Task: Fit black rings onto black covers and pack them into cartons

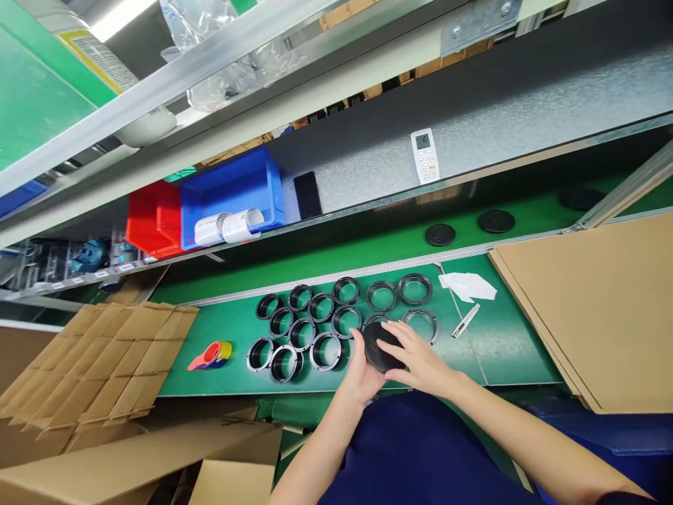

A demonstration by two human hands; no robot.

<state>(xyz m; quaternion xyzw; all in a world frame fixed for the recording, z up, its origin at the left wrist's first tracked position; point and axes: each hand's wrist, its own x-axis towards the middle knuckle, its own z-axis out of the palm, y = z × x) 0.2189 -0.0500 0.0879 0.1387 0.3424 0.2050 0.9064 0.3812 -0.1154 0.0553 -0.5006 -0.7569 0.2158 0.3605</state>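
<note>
A round black disc, like a cap (379,348), is between my two hands near the bench's front edge. My left hand (364,372) supports it from the left and below, thumb up along its side. Across its right side lie the bent fingers of my right hand (418,361). Whether a ring sits under the disc is hidden. To the left and beyond, several black rings (325,351) stand close together on the green bench top. One more ring (420,325) lies just behind my right hand, partly covered by it.
A utility knife (465,320) and white paper (467,286) lie right of the rings. Black discs (497,221) rest on the strip behind. Tape rolls (217,353), cardboard dividers (99,358) and cardboard sheets (599,308) flank the work. The shelf overhead holds a blue bin (231,189), phone (308,195) and remote (425,156).
</note>
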